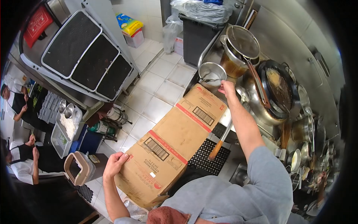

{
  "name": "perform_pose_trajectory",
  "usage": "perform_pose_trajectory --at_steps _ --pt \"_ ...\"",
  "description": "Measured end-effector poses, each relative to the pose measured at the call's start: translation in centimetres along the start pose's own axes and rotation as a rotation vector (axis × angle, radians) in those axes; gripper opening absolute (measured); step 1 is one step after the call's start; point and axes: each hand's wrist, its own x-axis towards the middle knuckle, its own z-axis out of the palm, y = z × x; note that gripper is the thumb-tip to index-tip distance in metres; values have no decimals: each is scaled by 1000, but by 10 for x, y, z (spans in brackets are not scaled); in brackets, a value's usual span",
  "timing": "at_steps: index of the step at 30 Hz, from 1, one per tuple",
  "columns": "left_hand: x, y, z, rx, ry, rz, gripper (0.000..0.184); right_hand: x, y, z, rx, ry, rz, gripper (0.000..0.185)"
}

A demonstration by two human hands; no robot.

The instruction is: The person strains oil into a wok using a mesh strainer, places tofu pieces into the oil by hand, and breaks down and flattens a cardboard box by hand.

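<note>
A long flattened cardboard box (175, 128) with red bands and barcodes stretches diagonally in front of my body. My left hand (116, 164) is closed on its left edge, thumb on top. At the far end, my right hand (226, 88) is closed at the rim of a metal pot (212, 71), just beyond the cardboard's top corner. Thin utensils lie in that pot; whether my fingers pinch one of their handles or the rim is too small to tell.
A wok (278, 84), a strainer (242, 41) over a pot of brown liquid, and a ladle (220, 143) are on the right. A black bin (199, 39) stands ahead. Left are a folded step ladder (87, 52), a beige bin (76, 168) and two people.
</note>
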Motion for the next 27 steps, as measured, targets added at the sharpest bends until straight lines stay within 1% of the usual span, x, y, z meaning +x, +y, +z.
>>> perform_pose_trajectory --at_steps 2,3,7,9,12,14,16,18,19,20,21,22,23,24,25,26,27 --pt "5 -1 -6 48 -24 -60 31 5 2 3 150 97 -39 15" --pt "7 -2 -8 105 -2 -78 31 7 4 3 205 94 -32 11" --pt "14 -1 -16 167 -36 -58 30 -6 -5 -1 158 108 -57 13" --pt "18 -4 -17 124 -40 -52 32 -8 -10 -1 125 91 -61 13" --pt "18 7 -17 106 -38 -72 31 -6 -10 -3 97 126 -74 14" --pt "20 16 -17 131 -67 -67 31 -11 -15 -5 120 137 -86 15" --pt "21 8 -16 36 -66 -30 30 -15 -15 -10 153 135 -114 15" --pt "22 11 -16 75 -81 -47 30 -12 -16 -14 181 166 -114 14" --pt "22 7 -17 96 -58 -43 30 -13 -18 -16 208 118 -146 14" --pt "22 4 -18 123 -46 -33 30 -21 -17 -21 238 83 -178 14" --pt "22 2 -17 151 -43 -9 31 -47 -29 -25 251 87 -208 14" --pt "19 12 -7 110 -28 0 32 -70 -40 -30 262 109 -240 14" --pt "17 16 -3 151 -41 17 32 -49 -20 -46 182 23 -226 20" --pt "18 7 -2 130 -58 68 31 -78 -29 -53 229 56 -262 22" --pt "17 4 4 93 -43 98 31 -74 -20 -62 240 13 -246 23" --pt "20 -11 -2 79 -57 61 28 -97 -29 -69 263 27 -248 21" --pt "14 19 9 218 -56 32 27 -96 -26 -76 225 34 -197 19"
